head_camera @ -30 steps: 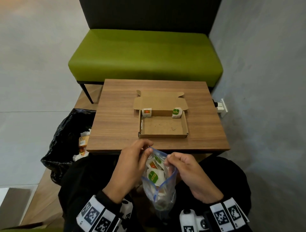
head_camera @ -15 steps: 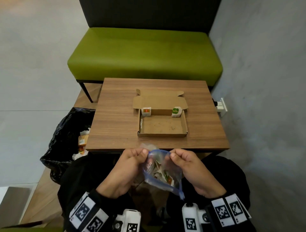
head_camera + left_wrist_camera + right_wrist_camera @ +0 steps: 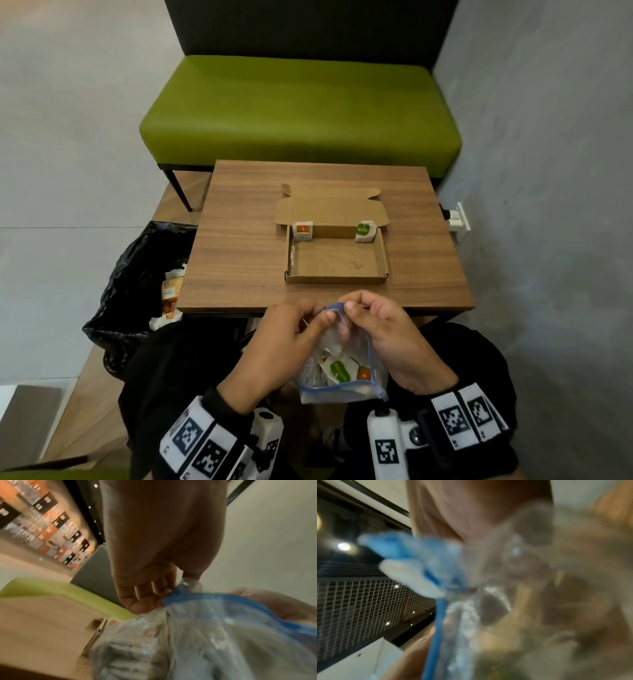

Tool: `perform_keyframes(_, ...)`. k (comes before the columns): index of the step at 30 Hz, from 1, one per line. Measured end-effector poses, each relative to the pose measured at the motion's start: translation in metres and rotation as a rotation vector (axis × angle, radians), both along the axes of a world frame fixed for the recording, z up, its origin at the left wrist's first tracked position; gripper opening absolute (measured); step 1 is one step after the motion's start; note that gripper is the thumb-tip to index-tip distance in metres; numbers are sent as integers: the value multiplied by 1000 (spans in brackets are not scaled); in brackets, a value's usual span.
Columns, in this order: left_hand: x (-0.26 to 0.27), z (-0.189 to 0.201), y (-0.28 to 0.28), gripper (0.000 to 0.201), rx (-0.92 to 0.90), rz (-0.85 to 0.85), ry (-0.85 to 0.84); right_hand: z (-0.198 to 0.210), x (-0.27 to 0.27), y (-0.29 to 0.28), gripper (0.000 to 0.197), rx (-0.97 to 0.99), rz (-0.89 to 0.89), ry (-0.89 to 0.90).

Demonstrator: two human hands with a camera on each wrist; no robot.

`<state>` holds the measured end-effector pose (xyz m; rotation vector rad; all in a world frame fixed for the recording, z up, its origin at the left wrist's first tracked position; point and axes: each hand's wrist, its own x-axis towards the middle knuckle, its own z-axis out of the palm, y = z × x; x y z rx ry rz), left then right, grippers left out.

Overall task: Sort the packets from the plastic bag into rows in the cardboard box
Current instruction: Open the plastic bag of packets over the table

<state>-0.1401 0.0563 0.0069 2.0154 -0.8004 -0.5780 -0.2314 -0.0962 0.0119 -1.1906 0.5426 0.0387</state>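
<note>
A clear plastic bag (image 3: pixel 337 373) with a blue zip strip hangs over my lap, just short of the table's near edge. Green- and orange-labelled packets (image 3: pixel 339 370) show through it. My left hand (image 3: pixel 291 337) pinches the bag's top edge from the left, and my right hand (image 3: pixel 380 329) pinches it from the right. In the left wrist view the fingers (image 3: pixel 145 595) curl on the blue strip (image 3: pixel 214 597). The open cardboard box (image 3: pixel 337 277) sits mid-table with an orange-labelled packet (image 3: pixel 302 230) in its far left corner and a green-labelled packet (image 3: pixel 364 231) in its far right corner.
The wooden table (image 3: pixel 239 240) stands before a green bench (image 3: pixel 301 113). A black bin bag (image 3: pixel 137 274) with rubbish sits on the floor at the left. A grey wall with a white socket (image 3: pixel 459 221) runs along the right.
Both hands rose slightly towards the table edge and drew closer together at the bag's top. The bag turned, so its blue strip now also shows along the bottom.
</note>
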Motion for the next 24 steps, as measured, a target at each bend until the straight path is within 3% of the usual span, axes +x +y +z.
perform_keyframes(2,0,-5,-1,28,-56,110,117,0,-1,-1,19,-118,-29,47)
perform_keyframes(5,-1,-8,0,34,-130,290,177,-1,-11,-6,30,-616,-37,166)
perform_keyframes(9,-8,-6,-3,38,-132,327,125,3,-22,-4,25,-1085,-36,274)
perform_keyframes(11,-11,-7,-5,41,-146,356,92,-1,-23,-5,25,-1225,-33,332)
perform_keyframes(13,-11,-7,-5,42,-151,368,78,-6,-23,-9,21,-1127,-71,324)
perform_keyframes(16,-11,-7,-4,44,-152,358,74,-13,-22,-15,12,-702,-117,169)
perform_keyframes(20,-7,-10,-2,40,-151,348,102,-12,-20,-16,31,-408,-61,137)
perform_keyframes(24,4,-20,3,42,6,323,83,-1,-16,-23,32,140,-41,123)
